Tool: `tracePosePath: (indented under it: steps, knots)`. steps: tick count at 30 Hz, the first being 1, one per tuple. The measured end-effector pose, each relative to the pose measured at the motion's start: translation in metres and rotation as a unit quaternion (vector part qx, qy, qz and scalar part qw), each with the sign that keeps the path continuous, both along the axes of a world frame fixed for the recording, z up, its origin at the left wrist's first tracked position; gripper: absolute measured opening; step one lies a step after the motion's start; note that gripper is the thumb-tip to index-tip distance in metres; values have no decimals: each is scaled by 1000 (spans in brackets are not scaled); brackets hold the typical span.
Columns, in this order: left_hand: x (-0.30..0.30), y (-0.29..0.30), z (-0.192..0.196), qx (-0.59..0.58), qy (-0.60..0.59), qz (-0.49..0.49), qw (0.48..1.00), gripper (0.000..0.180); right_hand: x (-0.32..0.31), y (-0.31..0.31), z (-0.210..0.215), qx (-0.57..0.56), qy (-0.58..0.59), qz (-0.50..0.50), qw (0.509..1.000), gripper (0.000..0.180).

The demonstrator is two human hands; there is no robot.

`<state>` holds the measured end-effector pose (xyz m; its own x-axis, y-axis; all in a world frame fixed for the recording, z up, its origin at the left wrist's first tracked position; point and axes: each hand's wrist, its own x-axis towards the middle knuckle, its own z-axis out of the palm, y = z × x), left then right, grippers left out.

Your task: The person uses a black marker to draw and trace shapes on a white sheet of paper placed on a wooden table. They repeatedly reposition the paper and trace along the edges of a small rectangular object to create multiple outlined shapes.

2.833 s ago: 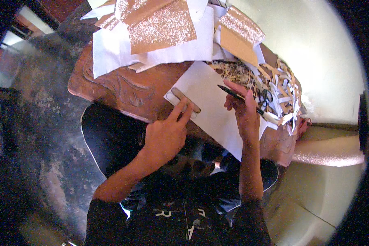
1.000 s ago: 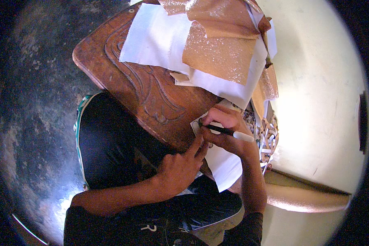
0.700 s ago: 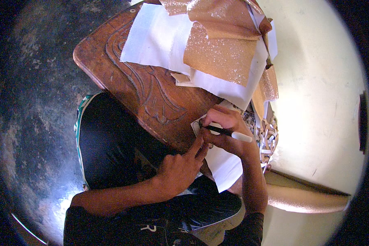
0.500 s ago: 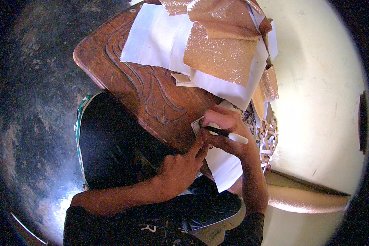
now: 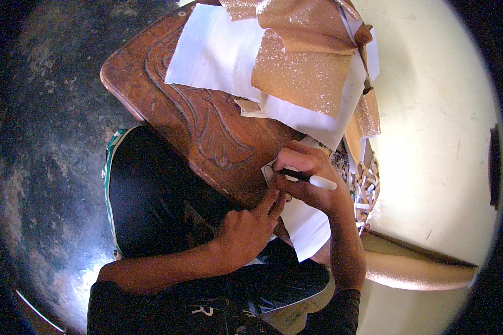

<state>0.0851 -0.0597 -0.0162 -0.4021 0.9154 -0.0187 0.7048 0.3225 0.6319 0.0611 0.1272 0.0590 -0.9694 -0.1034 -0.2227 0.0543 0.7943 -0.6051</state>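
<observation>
My right hand (image 5: 324, 170) is closed around a black marker (image 5: 296, 175) with a white end. Its tip points down at a small pale piece (image 5: 266, 172) with a dark curved outline, partly covered by my fingers. Just below, my left hand (image 5: 237, 234) reaches in with its index finger extended and the others bent. Those fingertips press at the edge of a white sheet (image 5: 307, 229), which lies under both hands and hangs toward my lap. What is beneath the left fingertips is hidden.
A carved brown wooden tabletop (image 5: 167, 100) spans the middle. Glittery brown sheets (image 5: 302, 72) with white backing (image 5: 215, 50) are piled at its far side. Cut strips (image 5: 366, 190) heap at the right, near a brown roll (image 5: 425, 271) by the pale wall.
My right hand and the marker have shifted very slightly to the left. The left hand and the sheets stay in nearly the same place.
</observation>
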Motion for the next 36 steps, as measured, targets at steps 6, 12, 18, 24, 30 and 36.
tracePosePath:
  steps: [6, 12, 18, 24, 30, 36]
  knots:
    - [0, 1, 1, -7, -4, 0, 1000, 61, -1, -1, -1, 4, 15, -19, 1000, 19]
    - [-2, 0, 6, -2, 21, 22, 1000, 62, 12, 17, -21, 2, 37, -34, 999, 19]
    - [0, 0, 3, 4, 30, 20, 999, 62, 3, 11, -11, 13, 43, -26, 999, 19]
    - [2, 3, 0, 0, 23, 25, 999, 60, -4, 9, 1, 21, -3, -20, 1000, 21]
    - [3, 4, -3, -4, 24, 22, 999, 63, 0, 10, 1, 35, -2, -43, 998, 21]
    - [0, 4, 5, -17, -5, 34, 999, 63, 6, 15, -3, 28, 19, -46, 998, 21]
